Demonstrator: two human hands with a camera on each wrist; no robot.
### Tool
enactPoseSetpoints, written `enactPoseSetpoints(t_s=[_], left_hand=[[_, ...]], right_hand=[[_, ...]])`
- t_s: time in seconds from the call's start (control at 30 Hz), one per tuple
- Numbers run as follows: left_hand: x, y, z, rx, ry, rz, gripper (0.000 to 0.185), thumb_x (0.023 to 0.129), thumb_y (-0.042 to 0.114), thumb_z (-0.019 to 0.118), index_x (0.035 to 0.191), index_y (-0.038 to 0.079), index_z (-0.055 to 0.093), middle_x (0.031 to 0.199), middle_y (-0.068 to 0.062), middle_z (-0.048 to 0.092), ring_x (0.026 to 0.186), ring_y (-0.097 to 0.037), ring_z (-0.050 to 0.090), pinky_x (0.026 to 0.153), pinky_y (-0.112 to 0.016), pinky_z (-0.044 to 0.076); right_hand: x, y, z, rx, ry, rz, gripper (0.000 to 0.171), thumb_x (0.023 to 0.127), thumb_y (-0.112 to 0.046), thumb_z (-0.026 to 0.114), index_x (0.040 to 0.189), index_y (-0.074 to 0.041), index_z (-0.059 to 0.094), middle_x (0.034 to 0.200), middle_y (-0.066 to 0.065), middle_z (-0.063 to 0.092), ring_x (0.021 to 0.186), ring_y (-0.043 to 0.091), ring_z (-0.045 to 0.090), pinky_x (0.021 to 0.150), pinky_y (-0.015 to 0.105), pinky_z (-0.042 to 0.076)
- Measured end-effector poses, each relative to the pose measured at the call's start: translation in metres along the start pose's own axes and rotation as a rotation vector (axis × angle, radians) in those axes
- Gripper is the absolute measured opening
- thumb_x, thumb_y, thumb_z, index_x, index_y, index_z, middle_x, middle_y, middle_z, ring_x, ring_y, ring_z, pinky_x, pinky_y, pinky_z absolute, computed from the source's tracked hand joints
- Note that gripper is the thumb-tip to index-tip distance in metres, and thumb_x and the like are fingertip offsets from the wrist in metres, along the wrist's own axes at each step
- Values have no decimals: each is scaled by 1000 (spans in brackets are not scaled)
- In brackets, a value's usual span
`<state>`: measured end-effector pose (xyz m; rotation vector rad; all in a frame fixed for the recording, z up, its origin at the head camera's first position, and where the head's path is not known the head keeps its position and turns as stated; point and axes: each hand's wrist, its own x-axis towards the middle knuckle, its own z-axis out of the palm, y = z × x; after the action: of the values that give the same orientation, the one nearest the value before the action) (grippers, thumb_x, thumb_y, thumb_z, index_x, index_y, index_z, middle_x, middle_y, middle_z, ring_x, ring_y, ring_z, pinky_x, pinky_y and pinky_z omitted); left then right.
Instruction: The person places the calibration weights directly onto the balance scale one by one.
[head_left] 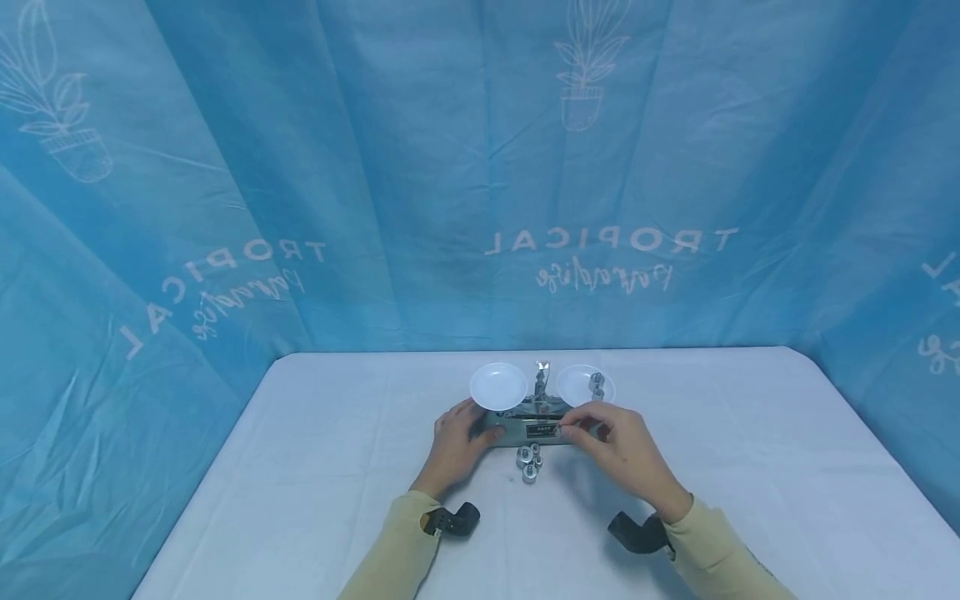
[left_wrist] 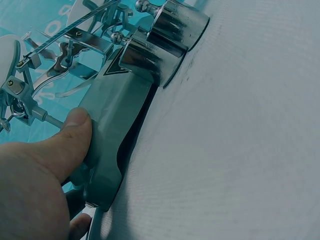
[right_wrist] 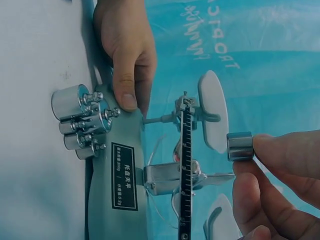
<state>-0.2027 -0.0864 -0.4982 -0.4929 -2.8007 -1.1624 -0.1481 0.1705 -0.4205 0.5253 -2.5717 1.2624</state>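
A green-grey pan balance [head_left: 512, 431] stands on the table with a white pan at each side. My left hand [head_left: 456, 437] grips the left end of its base; in the left wrist view the thumb [left_wrist: 75, 127] lies along the base's upper face. My right hand [head_left: 618, 446] pinches a small shiny metal weight [right_wrist: 240, 146] between thumb and fingertips, in front of the balance's right half. The left pan [head_left: 498, 386] is bare, while metal weights [head_left: 597, 383] stand on the right pan [head_left: 573, 385]. The black graduated beam [right_wrist: 186, 170] crosses the balance's front.
Several knobbed metal weights [head_left: 525, 457] stand bunched on the white-covered table [head_left: 300, 467] just in front of the base. A blue printed curtain [head_left: 420, 208] hangs behind the table and at both sides. Black wrist cameras sit on both forearms.
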Motion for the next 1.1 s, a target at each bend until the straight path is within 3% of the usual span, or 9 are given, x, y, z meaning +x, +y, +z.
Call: enactPoseSetpoints(t_s=[0.4, 0.77, 1.1], left_hand=[[0, -1, 2, 6, -1, 0, 58, 96, 37, 66, 148, 15, 51, 152, -5, 49, 145, -31, 36, 118, -61, 18], [0, -1, 2, 5, 1, -2, 58, 97, 36, 66, 148, 14, 51, 152, -6, 50, 145, -31, 36, 119, -61, 18], [1, -2, 2, 5, 3, 4, 57, 96, 38, 66, 147, 14, 52, 151, -5, 50, 144, -31, 37, 118, -61, 18]], right_hand=[[3, 1, -6, -29, 47, 1, 4, 92, -17, 75, 96, -19, 75, 89, -12, 70, 72, 7, 57, 64, 24, 52], [9, 4, -14, -44, 107, -17, 4, 93, -15, 73, 96, -17, 75, 83, -13, 69, 78, 8, 61, 66, 27, 52], [14, 6, -20, -54, 145, -1, 6, 95, -15, 71, 99, -14, 76, 91, -6, 73, 80, 11, 63, 68, 26, 52]])
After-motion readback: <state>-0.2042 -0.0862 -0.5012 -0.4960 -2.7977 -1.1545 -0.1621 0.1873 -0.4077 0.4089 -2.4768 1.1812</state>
